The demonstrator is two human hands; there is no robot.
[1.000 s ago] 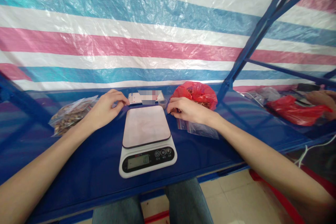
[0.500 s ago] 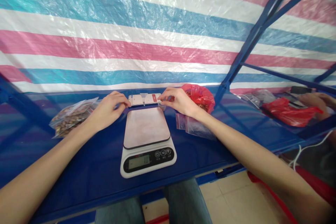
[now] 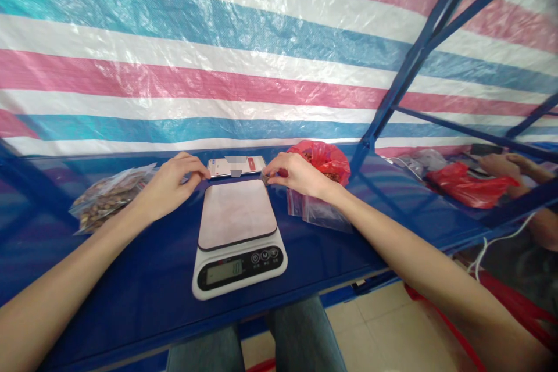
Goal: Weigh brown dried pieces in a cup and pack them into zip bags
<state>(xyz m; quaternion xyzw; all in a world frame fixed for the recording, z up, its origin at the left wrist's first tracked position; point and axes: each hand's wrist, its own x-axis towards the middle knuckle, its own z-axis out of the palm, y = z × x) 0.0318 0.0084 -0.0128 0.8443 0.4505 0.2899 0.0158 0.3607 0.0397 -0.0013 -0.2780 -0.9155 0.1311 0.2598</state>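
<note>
A smartphone (image 3: 218, 167) with a lit screen lies crosswise behind a white kitchen scale (image 3: 238, 215), part of its screen blurred out. My left hand (image 3: 181, 177) is at the phone's left end, thumb and fingers closed against its edge. At the right end, the bent fingers of my right hand (image 3: 296, 174) pinch the phone's corner. A small greyish object (image 3: 264, 178) under these fingers is mostly hidden. Nothing sits on the scale's pale platform; its display seems to read 1.0.
Left of the scale lies a clear bag of brown pieces (image 3: 107, 200). To the right are an open red plastic bag (image 3: 337, 157) and flat zip bags (image 3: 320, 212). A blue frame post (image 3: 394, 93) rises beyond. Another person's hands (image 3: 501, 165) are near a red bag (image 3: 471, 186).
The whole view has shifted slightly, so the scale and bags appear further left. Both my hands stay at the phone's ends. The other person's hands have come more into view.
</note>
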